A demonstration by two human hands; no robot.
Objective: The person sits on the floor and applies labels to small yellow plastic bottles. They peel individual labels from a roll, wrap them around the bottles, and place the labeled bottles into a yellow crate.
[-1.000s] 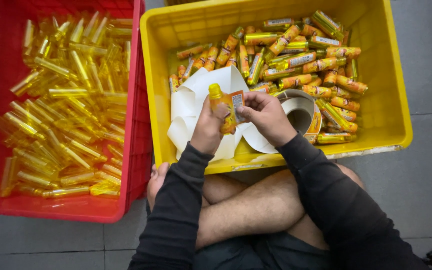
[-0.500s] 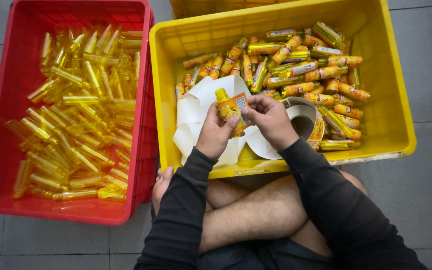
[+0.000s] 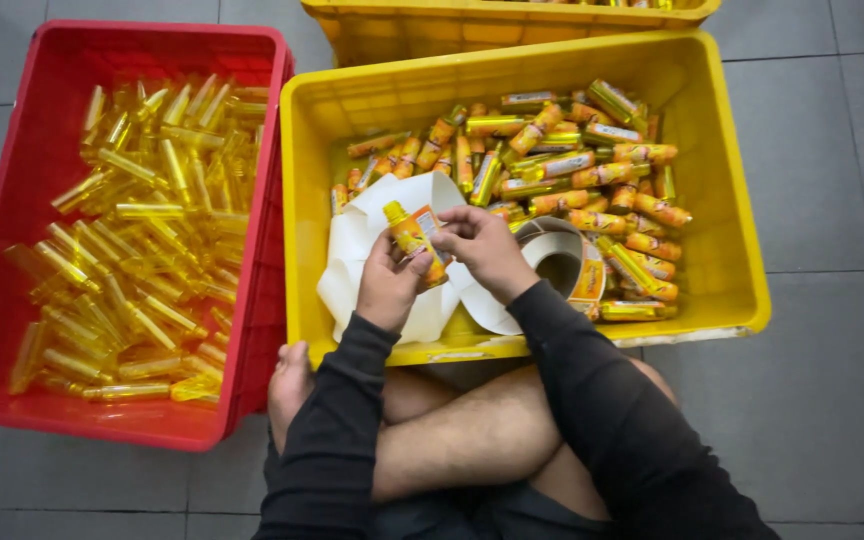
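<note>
Your fingers hide the small yellow bottle's (image 3: 412, 238) lower end as your left hand (image 3: 388, 285) grips it, your right hand (image 3: 485, 248) pinching its label.

Head view: worn on the person's head, facing steeply down.
Nearness: close above the crossed legs and the yellow plastic crate (image 3: 312, 220).
Shared views: only one.

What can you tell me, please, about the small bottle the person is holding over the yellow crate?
The small yellow bottle is slim, of clear amber-looking plastic, with a yellow cap pointing up and to the left. It lies tilted between both hands: the left hand grips it from below, while the right hand presses an orange label against its side. It hangs above white backing paper inside the yellow crate, apart from the labelled bottles piled behind.
</note>
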